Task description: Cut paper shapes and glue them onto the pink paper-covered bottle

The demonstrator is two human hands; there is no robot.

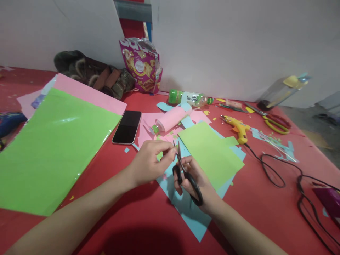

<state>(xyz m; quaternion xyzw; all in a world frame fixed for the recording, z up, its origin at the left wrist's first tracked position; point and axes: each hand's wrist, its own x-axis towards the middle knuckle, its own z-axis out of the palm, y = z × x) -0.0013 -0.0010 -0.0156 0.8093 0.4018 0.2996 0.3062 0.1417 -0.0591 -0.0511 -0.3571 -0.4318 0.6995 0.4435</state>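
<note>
My right hand point(195, 175) grips black-handled scissors point(192, 186), fingers through the loops. Their blades point up and stand slightly apart. Just left of them my left hand point(154, 159) is closed in a pinch on a tiny scrap of paper point(176, 150), which looks pinkish and is mostly hidden by the fingertips. Beneath both hands lies a blue paper sheet point(196, 223), with a light green sheet point(212, 152) over part of it. Beyond the hands, a bottle wrapped in pink paper point(172, 118) lies on its side among pink paper offcuts.
A phone point(126, 127) and green paper in a clear sleeve point(61, 148) lie left. Rightward are a yellow glue gun point(239, 128) with a looping black cord, and yellow-handled scissors point(275, 124). A green-capped bottle point(192, 98) and a purple snack bag point(142, 67) are near the wall.
</note>
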